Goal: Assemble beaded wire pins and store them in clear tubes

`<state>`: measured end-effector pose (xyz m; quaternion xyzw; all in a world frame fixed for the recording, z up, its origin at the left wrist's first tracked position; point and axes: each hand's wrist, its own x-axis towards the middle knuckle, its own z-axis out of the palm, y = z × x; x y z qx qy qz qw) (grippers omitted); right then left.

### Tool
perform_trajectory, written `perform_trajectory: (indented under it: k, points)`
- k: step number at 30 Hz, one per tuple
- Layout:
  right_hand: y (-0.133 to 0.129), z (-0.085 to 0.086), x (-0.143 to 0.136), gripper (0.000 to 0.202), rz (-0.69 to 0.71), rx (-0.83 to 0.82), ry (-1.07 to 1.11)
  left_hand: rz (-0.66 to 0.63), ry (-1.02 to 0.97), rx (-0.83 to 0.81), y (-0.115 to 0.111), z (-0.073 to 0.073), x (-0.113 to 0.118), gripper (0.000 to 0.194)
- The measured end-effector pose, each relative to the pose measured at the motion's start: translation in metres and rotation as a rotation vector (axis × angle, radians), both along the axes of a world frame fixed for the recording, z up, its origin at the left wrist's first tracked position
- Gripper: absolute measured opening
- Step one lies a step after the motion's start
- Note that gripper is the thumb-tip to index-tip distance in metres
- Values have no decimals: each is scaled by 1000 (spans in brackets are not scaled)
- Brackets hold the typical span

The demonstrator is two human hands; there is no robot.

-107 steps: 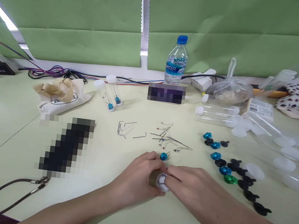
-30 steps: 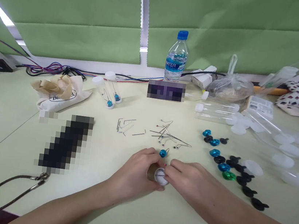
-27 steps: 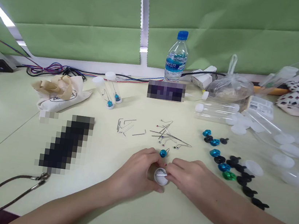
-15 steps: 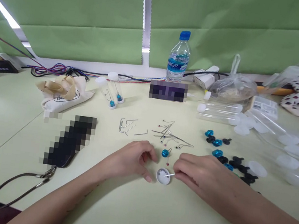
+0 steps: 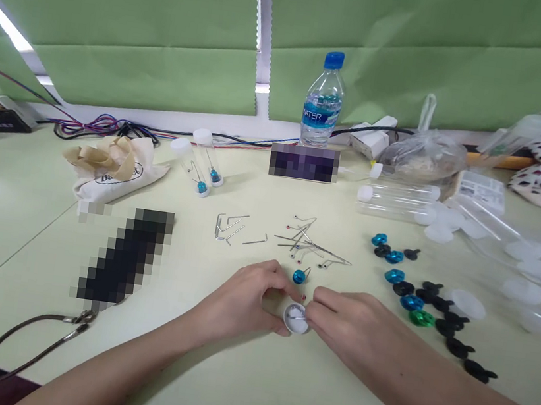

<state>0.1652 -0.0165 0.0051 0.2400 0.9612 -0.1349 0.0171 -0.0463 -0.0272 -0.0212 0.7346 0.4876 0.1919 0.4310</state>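
Note:
A small round white dish (image 5: 295, 326) with tiny dark bits in it sits on the table. My left hand (image 5: 248, 292) curls round its left side, thumb at the lower rim and index finger at the upper edge. My right hand (image 5: 343, 315) is closed in a pinch on a thin pale stick (image 5: 294, 317), whose end lies inside the dish. Just beyond the dish are a blue ball-shaped piece (image 5: 299, 277) and a bent wire with a red end, partly behind my fingers. Farther back lie several bent wires (image 5: 303, 240) and short L-shaped metal rods (image 5: 230, 227).
Black, blue and green round parts (image 5: 403, 288) lie at the right, with clear tubes (image 5: 399, 193) and white caps behind. Two capped tubes (image 5: 200, 167) stand near a cloth pouch (image 5: 122, 170). A phone (image 5: 126, 256) with strap lies left; a water bottle (image 5: 323, 103) stands at the back.
My left hand has moved right and closed in on the dish's rim. My right hand has shifted slightly left, bringing the stick farther across the dish.

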Motion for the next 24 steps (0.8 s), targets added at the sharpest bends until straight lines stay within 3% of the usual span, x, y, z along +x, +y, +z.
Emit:
perform_trajectory:
  k: [24]
  points:
    - [-2,1,0,20,-32,35,-21,-15,33,17,-1,4,1,34]
